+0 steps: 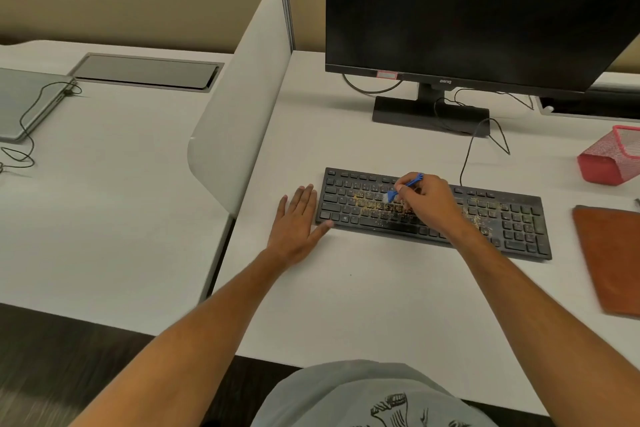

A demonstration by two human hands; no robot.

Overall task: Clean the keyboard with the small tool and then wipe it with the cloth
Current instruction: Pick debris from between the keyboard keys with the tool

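A black keyboard (512, 218) lies on the white desk (363, 302), with yellowish crumbs scattered over its middle keys. My right hand (429, 201) grips a small blue brush (403, 188), whose pale bristles touch the keys left of centre. My left hand (296, 222) lies flat on the desk against the keyboard's left end, fingers straight, thumb at the front corner. An orange-brown cloth (609, 256) lies flat on the desk right of the keyboard.
A black monitor (478, 10) stands behind the keyboard, cables trailing from its base. A red mesh holder (611, 159) lies tipped at the right. A white divider panel (239, 107) separates this desk from the left one, where a closed laptop (24, 104) sits.
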